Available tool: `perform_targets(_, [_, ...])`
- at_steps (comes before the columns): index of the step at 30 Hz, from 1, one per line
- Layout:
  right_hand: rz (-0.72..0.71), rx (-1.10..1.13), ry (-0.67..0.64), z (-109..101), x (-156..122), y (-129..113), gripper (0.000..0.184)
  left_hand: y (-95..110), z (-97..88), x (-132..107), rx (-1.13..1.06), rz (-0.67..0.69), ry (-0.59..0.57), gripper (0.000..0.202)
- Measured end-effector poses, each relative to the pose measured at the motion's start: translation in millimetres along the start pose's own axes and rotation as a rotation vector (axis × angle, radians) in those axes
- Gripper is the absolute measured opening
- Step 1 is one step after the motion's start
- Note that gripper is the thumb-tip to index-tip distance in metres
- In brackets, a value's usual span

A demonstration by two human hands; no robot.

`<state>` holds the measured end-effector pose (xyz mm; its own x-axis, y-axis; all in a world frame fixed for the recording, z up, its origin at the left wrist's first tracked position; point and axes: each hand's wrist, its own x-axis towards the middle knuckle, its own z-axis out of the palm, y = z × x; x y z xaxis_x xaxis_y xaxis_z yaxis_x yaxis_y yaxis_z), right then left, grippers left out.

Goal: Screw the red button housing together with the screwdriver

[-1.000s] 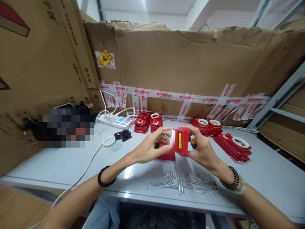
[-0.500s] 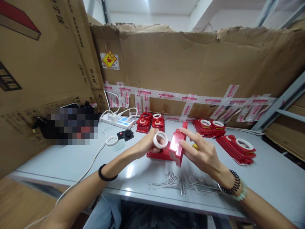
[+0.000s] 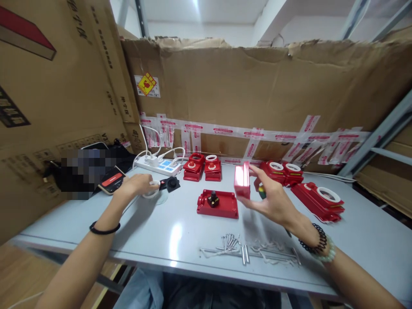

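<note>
Right hand (image 3: pixel 273 199) holds the red cover (image 3: pixel 242 180) upright in its fingers, above the table (image 3: pixel 180 231) just right of the red base (image 3: pixel 218 203); bare table lies between base and near edge, apart from the screws (image 3: pixel 236 246), with cardboard walls (image 3: pixel 257 86) closing the back and left. Versus half a second ago, the left hand (image 3: pixel 137 185) has swung away from the base to the white ring (image 3: pixel 151 190) by the cable, fingers curled on it, and the cover is lifted clear of the base.

Right hand (image 3: pixel 272 199) holds red cover (image 3: pixel 242 180) upright above table (image 3: pixel 180 234); left hand (image 3: pixel 137 185) on white ring (image 3: pixel 151 191) | red base (image 3: pixel 218 203) lies between | screws (image 3: pixel 231 242) near front edge
</note>
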<state>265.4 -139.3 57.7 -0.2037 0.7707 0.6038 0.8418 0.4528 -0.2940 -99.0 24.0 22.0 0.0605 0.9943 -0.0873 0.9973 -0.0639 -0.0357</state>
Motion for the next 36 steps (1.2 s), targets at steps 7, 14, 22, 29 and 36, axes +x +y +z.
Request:
perform_targets(7, [0.254, 0.591, -0.419, -12.2, 22.8, 4.6, 0.044, 21.1, -9.4, -18.4, -0.065, 0.2, 0.108, 0.063])
perform_targets(14, [0.49, 0.787, -0.725, 15.1, 50.5, 8.1, 0.051, 103.8, -19.0, -60.6, -0.487, 0.987, -0.021, 0.1])
perform_targets(22, [0.585, 0.729, -0.919, 30.5, 65.3, 17.9, 0.056, 131.0, -13.7, -54.6, -0.721, 1.157, 0.255, 0.076])
perform_targets(29, [0.263, 0.473, -0.703, 16.3, 69.6, 20.5, 0.051, 121.8, -14.5, -56.6, -0.454, 1.009, 0.337, 0.064])
perform_targets(36, [0.064, 0.079, -0.662, 28.3, 36.2, 23.3, 0.093, 125.9, -3.5, -51.2, -0.321, 0.923, 0.258, 0.07])
